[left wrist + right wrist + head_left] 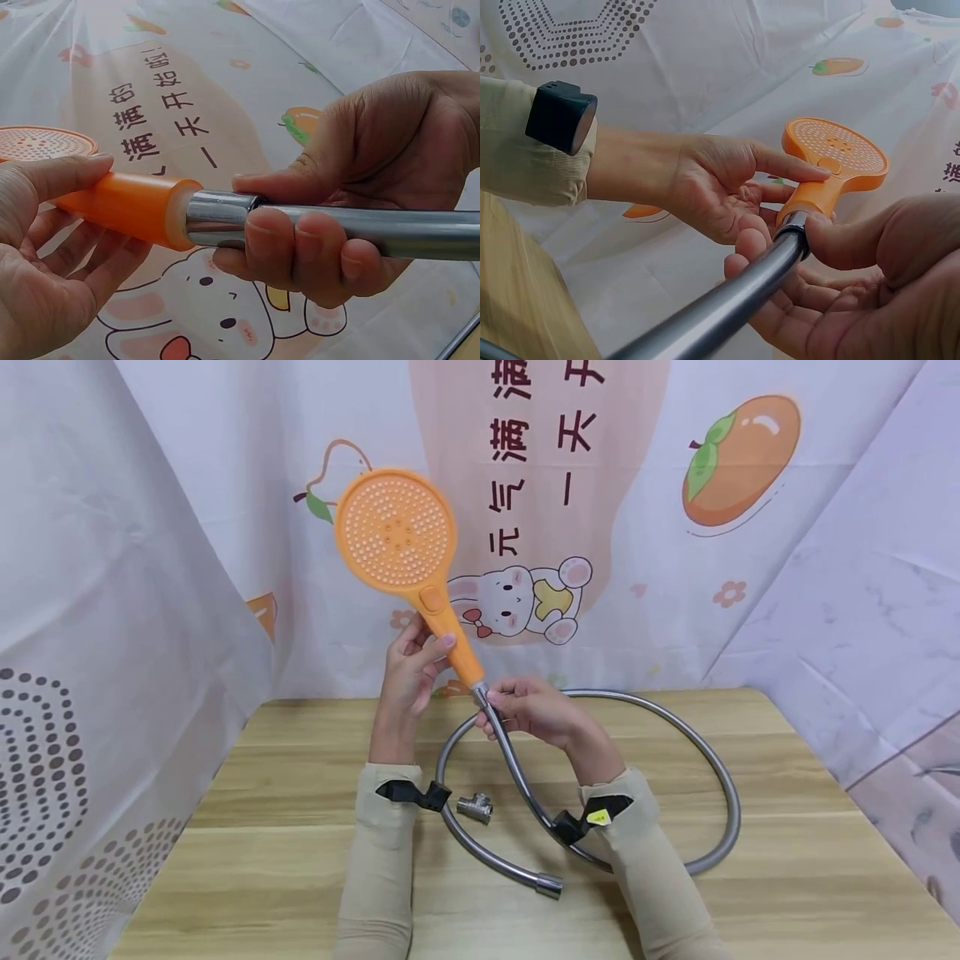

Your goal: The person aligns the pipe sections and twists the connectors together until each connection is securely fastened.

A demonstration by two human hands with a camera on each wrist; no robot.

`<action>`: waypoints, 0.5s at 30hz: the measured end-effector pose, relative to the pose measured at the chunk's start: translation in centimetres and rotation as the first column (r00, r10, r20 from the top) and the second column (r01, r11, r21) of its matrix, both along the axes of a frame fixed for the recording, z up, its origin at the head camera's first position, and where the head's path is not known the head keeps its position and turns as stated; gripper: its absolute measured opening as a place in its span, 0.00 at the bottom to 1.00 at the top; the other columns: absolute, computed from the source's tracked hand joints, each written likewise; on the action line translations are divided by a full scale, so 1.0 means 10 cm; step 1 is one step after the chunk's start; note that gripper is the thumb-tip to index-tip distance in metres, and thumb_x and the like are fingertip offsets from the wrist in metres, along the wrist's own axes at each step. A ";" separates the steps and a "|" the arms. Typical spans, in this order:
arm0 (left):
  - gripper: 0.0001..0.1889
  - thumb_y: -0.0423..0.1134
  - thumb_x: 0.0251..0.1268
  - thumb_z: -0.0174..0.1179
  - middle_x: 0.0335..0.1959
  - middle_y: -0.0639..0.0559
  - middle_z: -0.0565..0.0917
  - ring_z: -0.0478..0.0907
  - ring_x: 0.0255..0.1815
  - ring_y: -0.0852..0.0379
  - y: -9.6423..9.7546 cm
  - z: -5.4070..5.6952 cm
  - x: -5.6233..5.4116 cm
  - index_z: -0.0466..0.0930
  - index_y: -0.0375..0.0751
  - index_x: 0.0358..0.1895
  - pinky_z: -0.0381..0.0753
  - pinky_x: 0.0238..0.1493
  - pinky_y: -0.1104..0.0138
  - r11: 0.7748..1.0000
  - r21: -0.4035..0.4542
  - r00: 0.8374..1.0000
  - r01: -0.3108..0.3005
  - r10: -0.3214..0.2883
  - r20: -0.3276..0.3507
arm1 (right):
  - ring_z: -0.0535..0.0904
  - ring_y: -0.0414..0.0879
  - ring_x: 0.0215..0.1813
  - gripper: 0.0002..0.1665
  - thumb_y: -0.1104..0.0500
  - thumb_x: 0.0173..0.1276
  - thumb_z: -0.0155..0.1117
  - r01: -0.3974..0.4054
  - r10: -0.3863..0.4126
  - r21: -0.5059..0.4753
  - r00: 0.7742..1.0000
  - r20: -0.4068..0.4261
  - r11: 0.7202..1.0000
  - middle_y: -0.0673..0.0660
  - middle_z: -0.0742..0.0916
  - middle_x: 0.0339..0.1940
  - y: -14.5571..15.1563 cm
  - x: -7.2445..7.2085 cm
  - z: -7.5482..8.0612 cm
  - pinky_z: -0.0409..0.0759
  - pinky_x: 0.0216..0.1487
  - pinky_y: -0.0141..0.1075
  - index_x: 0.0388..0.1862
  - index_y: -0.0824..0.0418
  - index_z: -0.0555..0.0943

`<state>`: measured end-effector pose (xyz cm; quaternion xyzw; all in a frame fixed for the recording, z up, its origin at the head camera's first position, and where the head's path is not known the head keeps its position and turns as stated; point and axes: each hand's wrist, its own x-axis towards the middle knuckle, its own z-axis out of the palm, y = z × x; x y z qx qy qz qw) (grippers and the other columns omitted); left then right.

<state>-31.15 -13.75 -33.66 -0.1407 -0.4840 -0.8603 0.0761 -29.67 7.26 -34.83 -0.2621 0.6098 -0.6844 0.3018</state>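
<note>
An orange shower head (395,531) is held up above the table, its nozzle face toward the head camera. My left hand (414,668) grips its handle (124,204), thumb across the front and fingers behind. At the handle's lower end sits the chrome connector (217,217) of a grey metal shower hose (517,768). The fingers and thumb of my right hand (536,710) pinch that connector and the hose just below it. In the left wrist view the connector meets the handle's pale inner rim, so the threads are hidden.
The hose loops over the wooden table (300,827), its free end fitting (549,885) lying near the front. A small chrome tee valve (475,807) lies inside the loop, between the forearms. A printed cloth backdrop (630,610) stands behind the table.
</note>
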 end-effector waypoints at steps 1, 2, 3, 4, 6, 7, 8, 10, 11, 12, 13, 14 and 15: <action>0.31 0.20 0.67 0.56 0.45 0.52 0.78 0.80 0.42 0.59 0.00 -0.01 0.00 0.65 0.33 0.75 0.85 0.40 0.69 1.000 0.003 1.000 -0.001 0.001 0.006 | 0.86 0.42 0.35 0.15 0.65 0.84 0.41 -0.007 0.007 -0.002 1.000 0.002 1.000 0.54 0.89 0.33 0.00 0.00 -0.01 0.87 0.46 0.38 0.45 0.67 0.78; 0.31 0.20 0.68 0.56 0.45 0.52 0.78 0.79 0.43 0.59 0.00 -0.01 0.00 0.65 0.33 0.74 0.85 0.40 0.69 1.000 0.004 1.000 -0.001 0.001 0.010 | 0.86 0.42 0.35 0.16 0.65 0.84 0.41 -0.014 0.014 -0.004 1.000 0.004 1.000 0.54 0.89 0.33 0.01 0.00 -0.01 0.86 0.46 0.38 0.45 0.67 0.79; 0.31 0.20 0.68 0.56 0.45 0.52 0.78 0.80 0.43 0.59 -0.01 -0.02 0.00 0.65 0.33 0.74 0.85 0.40 0.69 1.000 0.007 1.000 -0.001 0.001 0.013 | 0.86 0.43 0.35 0.17 0.64 0.84 0.40 -0.018 0.018 -0.003 1.000 0.006 1.000 0.54 0.89 0.33 0.01 0.00 -0.01 0.86 0.47 0.38 0.46 0.66 0.79; 0.31 0.20 0.68 0.56 0.46 0.51 0.77 0.80 0.43 0.59 -0.01 -0.02 0.00 0.65 0.32 0.74 0.85 0.40 0.69 1.000 0.005 1.000 -0.001 0.000 0.013 | 0.86 0.43 0.36 0.18 0.63 0.85 0.40 -0.020 0.020 -0.001 1.000 0.007 1.000 0.54 0.89 0.34 0.01 0.00 -0.02 0.86 0.47 0.38 0.46 0.65 0.80; 0.31 0.20 0.68 0.55 0.46 0.51 0.77 0.80 0.43 0.58 -0.01 -0.03 0.00 0.65 0.32 0.74 0.86 0.40 0.69 1.000 0.003 1.000 -0.001 0.001 0.007 | 0.86 0.43 0.37 0.19 0.62 0.85 0.40 -0.021 0.021 0.009 1.000 -0.001 1.000 0.54 0.89 0.34 0.02 -0.01 -0.01 0.86 0.48 0.38 0.50 0.68 0.80; 0.31 0.20 0.68 0.56 0.47 0.50 0.77 0.80 0.44 0.58 -0.01 -0.03 -0.01 0.65 0.32 0.74 0.86 0.40 0.69 1.000 0.004 1.000 -0.002 0.002 0.003 | 0.86 0.43 0.37 0.19 0.61 0.85 0.41 -0.022 0.022 0.012 1.000 -0.004 1.000 0.54 0.89 0.35 0.02 -0.01 -0.01 0.85 0.48 0.38 0.52 0.70 0.79; 0.31 0.20 0.68 0.55 0.47 0.50 0.77 0.80 0.44 0.58 -0.01 -0.03 -0.01 0.65 0.32 0.74 0.86 0.41 0.69 1.000 0.003 1.000 -0.003 0.003 -0.002 | 0.86 0.43 0.38 0.20 0.61 0.85 0.42 -0.022 0.023 0.013 1.000 -0.005 1.000 0.54 0.89 0.35 0.02 -0.02 -0.02 0.85 0.49 0.38 0.54 0.73 0.78; 0.31 0.19 0.68 0.55 0.48 0.50 0.77 0.80 0.44 0.58 -0.01 -0.03 -0.01 0.65 0.33 0.75 0.86 0.41 0.69 1.000 0.003 1.000 -0.004 0.004 -0.008 | 0.85 0.43 0.38 0.20 0.61 0.84 0.44 -0.019 0.019 0.017 1.000 -0.012 1.000 0.54 0.89 0.35 0.01 -0.02 -0.02 0.85 0.48 0.37 0.58 0.76 0.77; 0.31 0.19 0.68 0.55 0.47 0.50 0.78 0.80 0.44 0.58 -0.01 -0.03 -0.01 0.65 0.33 0.74 0.86 0.41 0.69 1.000 0.007 1.000 -0.004 0.004 -0.008 | 0.85 0.43 0.38 0.20 0.62 0.84 0.46 -0.016 0.017 0.017 1.000 -0.014 1.000 0.54 0.89 0.35 0.01 -0.02 -0.02 0.85 0.48 0.37 0.59 0.77 0.76; 0.31 0.19 0.68 0.55 0.47 0.50 0.78 0.80 0.44 0.58 -0.01 -0.03 -0.01 0.65 0.33 0.74 0.86 0.40 0.69 1.000 0.010 1.000 -0.003 0.003 -0.007 | 0.85 0.42 0.37 0.19 0.63 0.83 0.47 -0.012 0.013 0.019 1.000 -0.014 1.000 0.54 0.89 0.35 0.01 -0.02 -0.02 0.85 0.48 0.37 0.59 0.78 0.75; 0.31 0.19 0.68 0.54 0.47 0.50 0.78 0.81 0.43 0.58 -0.01 -0.03 -0.01 0.65 0.33 0.74 0.86 0.40 0.69 1.000 0.012 1.000 0.000 0.000 -0.007 | 0.84 0.42 0.37 0.18 0.64 0.82 0.48 -0.008 0.008 0.019 1.000 -0.012 1.000 0.54 0.89 0.35 0.01 -0.02 -0.02 0.85 0.47 0.36 0.59 0.78 0.75; 0.30 0.19 0.68 0.54 0.47 0.50 0.78 0.80 0.43 0.58 0.00 -0.03 -0.01 0.65 0.33 0.74 0.86 0.40 0.69 1.000 0.013 1.000 0.003 -0.003 -0.008 | 0.84 0.41 0.36 0.17 0.65 0.82 0.48 -0.002 0.003 0.020 1.000 -0.013 1.000 0.54 0.89 0.34 0.01 -0.03 -0.02 0.85 0.46 0.35 0.59 0.77 0.75; 0.30 0.19 0.69 0.54 0.47 0.50 0.78 0.81 0.43 0.58 0.00 -0.02 -0.02 0.65 0.33 0.74 0.86 0.40 0.69 1.000 0.014 1.000 0.007 -0.006 -0.009 | 0.84 0.41 0.35 0.15 0.66 0.81 0.49 0.003 -0.003 0.021 1.000 -0.015 1.000 0.54 0.89 0.34 0.01 -0.03 -0.02 0.85 0.45 0.34 0.58 0.76 0.75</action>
